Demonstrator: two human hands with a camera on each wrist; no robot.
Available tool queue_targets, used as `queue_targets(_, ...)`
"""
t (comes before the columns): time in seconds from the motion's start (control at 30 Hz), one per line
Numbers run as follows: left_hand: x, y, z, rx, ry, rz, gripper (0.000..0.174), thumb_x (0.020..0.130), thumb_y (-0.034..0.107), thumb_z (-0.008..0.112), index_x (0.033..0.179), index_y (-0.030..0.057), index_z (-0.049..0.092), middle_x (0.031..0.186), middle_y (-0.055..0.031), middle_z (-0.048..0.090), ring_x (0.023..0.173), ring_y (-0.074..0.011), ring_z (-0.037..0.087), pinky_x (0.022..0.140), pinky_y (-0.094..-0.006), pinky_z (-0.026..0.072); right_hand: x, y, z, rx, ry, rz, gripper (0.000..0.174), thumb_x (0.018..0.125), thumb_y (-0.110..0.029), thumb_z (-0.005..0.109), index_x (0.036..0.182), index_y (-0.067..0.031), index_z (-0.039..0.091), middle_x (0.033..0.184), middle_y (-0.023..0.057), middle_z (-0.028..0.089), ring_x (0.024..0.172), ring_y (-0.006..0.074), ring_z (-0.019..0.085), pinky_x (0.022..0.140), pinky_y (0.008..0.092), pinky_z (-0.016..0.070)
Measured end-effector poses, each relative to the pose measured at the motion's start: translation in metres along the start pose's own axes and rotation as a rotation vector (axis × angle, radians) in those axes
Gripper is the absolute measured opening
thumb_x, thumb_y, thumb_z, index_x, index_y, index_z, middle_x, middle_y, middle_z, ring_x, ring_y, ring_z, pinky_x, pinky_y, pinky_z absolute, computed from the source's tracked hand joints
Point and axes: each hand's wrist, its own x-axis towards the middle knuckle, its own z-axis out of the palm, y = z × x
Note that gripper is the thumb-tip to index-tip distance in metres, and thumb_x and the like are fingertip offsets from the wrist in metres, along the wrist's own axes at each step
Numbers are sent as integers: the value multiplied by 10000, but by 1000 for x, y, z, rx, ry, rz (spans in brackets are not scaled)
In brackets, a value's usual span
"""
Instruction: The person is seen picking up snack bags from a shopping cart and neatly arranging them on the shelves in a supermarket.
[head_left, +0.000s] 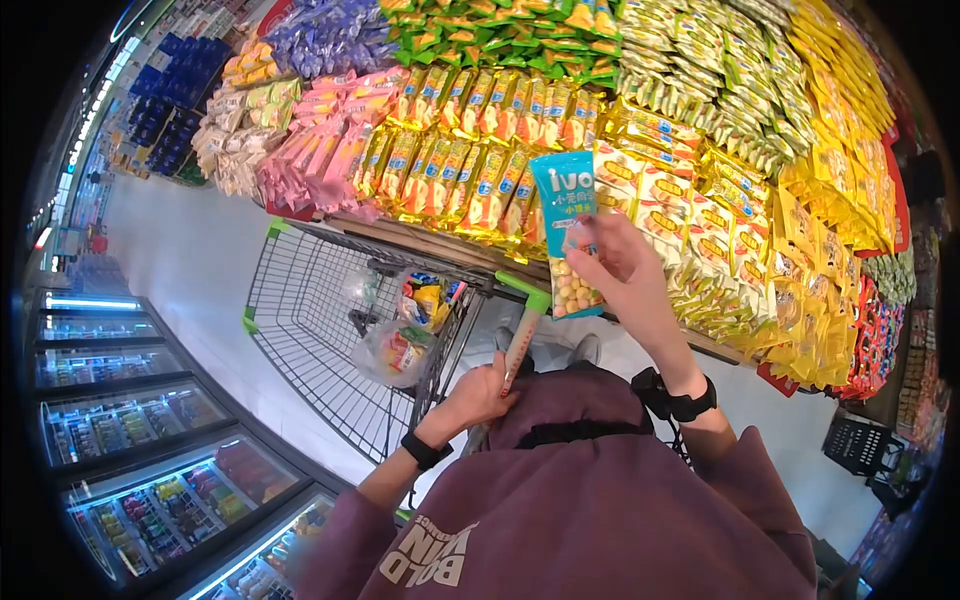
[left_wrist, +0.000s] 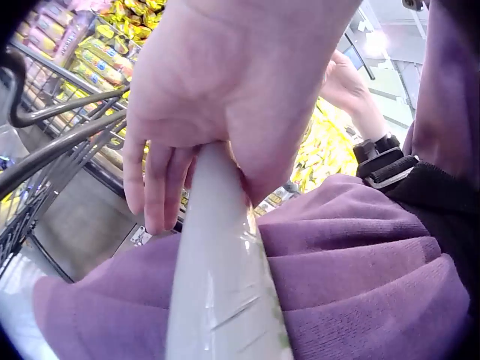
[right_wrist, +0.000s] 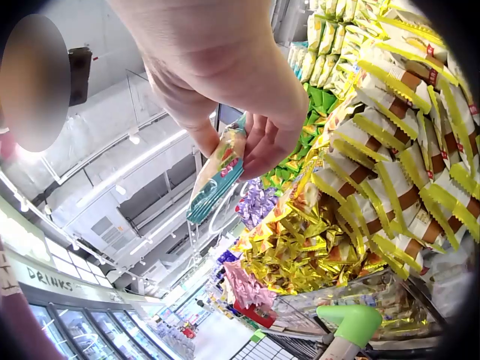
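My right hand [head_left: 628, 268] pinches a teal snack bag [head_left: 567, 185] by its right edge, between thumb and fingers. Round pale-yellow pieces show through the clear lower part of the bag, which is upright in front of the snack display. In the right wrist view the bag [right_wrist: 217, 180] hangs from the fingertips. My left hand [head_left: 476, 396] grips the push handle [head_left: 522, 345] of a shopping cart, with thumb on one side and fingers on the other in the left wrist view. The metal cart [head_left: 330, 318] stands at the front left.
Inside the cart lie a clear plastic bag [head_left: 395, 352] of goods and a yellow packet [head_left: 428, 300]. A long display heaped with gold packets [head_left: 490, 100], pink packets [head_left: 325, 140] and yellow packets [head_left: 835, 200] runs ahead. Lit freezer cabinets [head_left: 140, 420] line the left; a black basket [head_left: 858, 445] is at right.
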Motion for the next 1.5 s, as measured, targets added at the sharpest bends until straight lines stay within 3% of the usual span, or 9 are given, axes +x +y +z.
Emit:
queue_targets(0.2,-3,-22,-9,-80,29,35,581,804,265,715,1137,-55,361,809,-275,644,781,-469,637,691,-517,519,10,-6,28,-80,-21,42,319,918,-61,671,1201,-27,528,1000,31,673,893,77,623,740,245,494)
queue_targets(0.3,-7,-25,-18,-75,47,17,534,766,151,697,1132,-73,379,776,-258,647,776,-462,640,710,-514,518,17,-1,38,-62,-19,50,327,912,-34,669,1206,-38,525,1035,33,675,921,79,622,748,239,499)
queue_targets(0.6,-20,-64,-44,-56,35,41,589,788,193,697,1187,-56,343,818,-263,644,800,-463,637,693,-512,512,22,2,75,45,-27,21,323,919,-64,665,1202,-10,520,1023,44,672,919,69,618,745,230,503)
queue_targets(0.7,-22,-80,-49,-26,52,49,649,749,154,676,1229,-112,329,765,-288,641,762,-473,640,681,-528,524,21,0,81,43,10,24,322,916,-66,669,1200,-10,526,1019,44,672,914,69,618,748,233,503)
queue_targets(1.07,-23,-118,-73,48,29,-3,501,753,143,640,1118,-82,382,715,-296,628,713,-484,634,654,-541,525,21,-3,83,68,118,-55,333,907,-74,684,1192,-1,527,980,31,660,842,60,611,723,225,491)
queue_targets(1.2,-24,-125,-80,-23,98,-18,455,752,149,634,1075,-62,392,710,-287,630,705,-481,635,650,-533,530,26,-5,83,127,141,-80,358,899,-94,700,1193,0,519,976,36,650,854,79,617,728,236,491)
queue_targets(1.47,-27,-121,-115,212,-52,-28,497,765,246,644,1066,-91,436,688,-252,640,675,-454,649,613,-512,542,39,-27,77,5,100,-167,371,910,-95,692,1221,-38,499,1002,57,672,825,74,612,687,237,470)
queue_targets(1.5,-26,-121,-119,273,-63,12,554,805,348,662,1070,-92,455,682,-243,644,654,-436,656,586,-506,540,41,-31,75,23,90,-172,382,912,-90,688,1231,-41,485,1015,60,673,828,71,615,681,237,469)
